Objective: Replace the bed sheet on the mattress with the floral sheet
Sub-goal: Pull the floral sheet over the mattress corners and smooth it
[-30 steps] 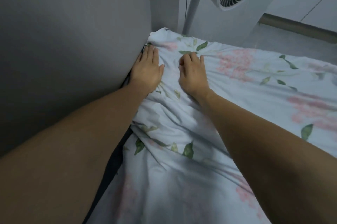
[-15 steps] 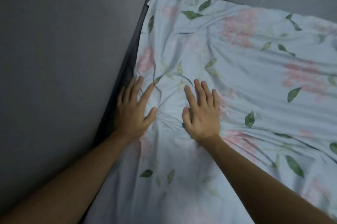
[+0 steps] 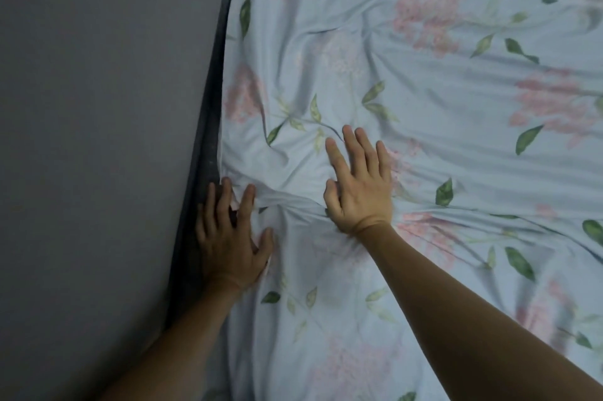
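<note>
The floral sheet [image 3: 440, 81], pale blue with pink blossoms and green leaves, lies wrinkled over the mattress and fills most of the view. My left hand [image 3: 228, 234] presses flat on the sheet's left edge, fingers spread, its outer fingers over the dark gap beside the wall. My right hand [image 3: 359, 185] lies flat on the sheet a little to the right, fingers straight and pointing away from me. A ridge of bunched cloth runs between the two hands. The mattress itself is hidden under the sheet.
A grey wall [image 3: 98, 123] rises close along the bed's left side. Between wall and sheet runs a narrow dark strip [image 3: 208, 126] of bed edge. The sheet's far edge shows at the top right.
Both hands have slid back toward me along the left edge, away from the far corner. The view has tilted down, so the fan and floor are gone. Cloth has bunched between the hands.
</note>
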`<state>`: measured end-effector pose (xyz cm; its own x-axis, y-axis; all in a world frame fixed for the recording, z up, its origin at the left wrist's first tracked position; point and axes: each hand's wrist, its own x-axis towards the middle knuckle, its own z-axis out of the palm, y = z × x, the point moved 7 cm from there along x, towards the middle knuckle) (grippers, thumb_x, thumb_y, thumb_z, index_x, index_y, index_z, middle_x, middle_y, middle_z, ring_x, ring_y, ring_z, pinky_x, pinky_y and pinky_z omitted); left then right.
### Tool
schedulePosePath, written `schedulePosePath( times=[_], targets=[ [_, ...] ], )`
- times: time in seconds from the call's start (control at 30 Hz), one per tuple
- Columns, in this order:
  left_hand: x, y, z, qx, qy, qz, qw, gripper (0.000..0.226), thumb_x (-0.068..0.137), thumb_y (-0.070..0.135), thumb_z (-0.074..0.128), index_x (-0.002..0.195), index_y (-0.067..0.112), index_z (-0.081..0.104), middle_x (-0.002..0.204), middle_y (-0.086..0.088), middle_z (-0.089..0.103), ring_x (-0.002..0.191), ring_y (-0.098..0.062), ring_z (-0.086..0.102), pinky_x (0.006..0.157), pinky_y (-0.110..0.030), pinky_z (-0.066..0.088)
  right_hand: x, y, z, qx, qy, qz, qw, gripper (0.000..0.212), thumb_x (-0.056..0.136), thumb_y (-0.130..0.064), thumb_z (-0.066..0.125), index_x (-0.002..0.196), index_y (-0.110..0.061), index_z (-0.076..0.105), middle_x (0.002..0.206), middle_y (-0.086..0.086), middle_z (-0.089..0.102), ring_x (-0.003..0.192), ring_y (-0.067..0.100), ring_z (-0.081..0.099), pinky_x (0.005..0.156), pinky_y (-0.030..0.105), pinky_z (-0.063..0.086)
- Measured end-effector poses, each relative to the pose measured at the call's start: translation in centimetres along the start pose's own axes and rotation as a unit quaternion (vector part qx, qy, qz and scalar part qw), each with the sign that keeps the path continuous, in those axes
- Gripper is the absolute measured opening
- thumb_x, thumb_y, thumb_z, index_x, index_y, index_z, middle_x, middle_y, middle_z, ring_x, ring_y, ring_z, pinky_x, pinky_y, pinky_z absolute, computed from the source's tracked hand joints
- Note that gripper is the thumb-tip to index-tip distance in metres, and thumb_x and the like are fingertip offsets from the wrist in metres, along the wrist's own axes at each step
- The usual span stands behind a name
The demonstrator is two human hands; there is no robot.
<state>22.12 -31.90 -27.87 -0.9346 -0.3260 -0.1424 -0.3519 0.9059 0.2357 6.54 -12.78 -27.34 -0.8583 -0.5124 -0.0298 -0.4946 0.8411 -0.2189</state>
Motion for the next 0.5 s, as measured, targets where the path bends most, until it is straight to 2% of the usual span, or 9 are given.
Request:
schedulePosePath(
  times=[0.27,0.5],
  targets=[
    [0.12,-0.1,0.68,0.012,0.011,0.005,1.0,0.083,0.086,0.05,0.057,0.16,0.02,0.037,0.17,-0.016,0.019,0.157,-0.039,0.016,0.122,-0.058,0.019,0.1,0.06,-0.1,-0.006,0.0,0.0,1.0,0.073,0.091,-0.033,0.052,0.16,-0.018,0.036,0.17,0.013,0.022,0.159,0.031,0.015,0.124,0.06,0.016],
    [-0.06,-0.02,0.88,0.01,0.032,0.011,0.999,0.085,0.086,0.05,0.056,0.162,0.021,0.033,0.171,-0.015,0.017,0.157,-0.038,0.015,0.121,-0.058,0.019,-0.37,-0.14,-0.36,-0.026,0.0,-0.01,1.0,0.071,0.095,-0.036,0.046,0.162,-0.021,0.031,0.171,0.011,0.019,0.159,0.028,0.011,0.125,0.057,0.013]
  ],
)
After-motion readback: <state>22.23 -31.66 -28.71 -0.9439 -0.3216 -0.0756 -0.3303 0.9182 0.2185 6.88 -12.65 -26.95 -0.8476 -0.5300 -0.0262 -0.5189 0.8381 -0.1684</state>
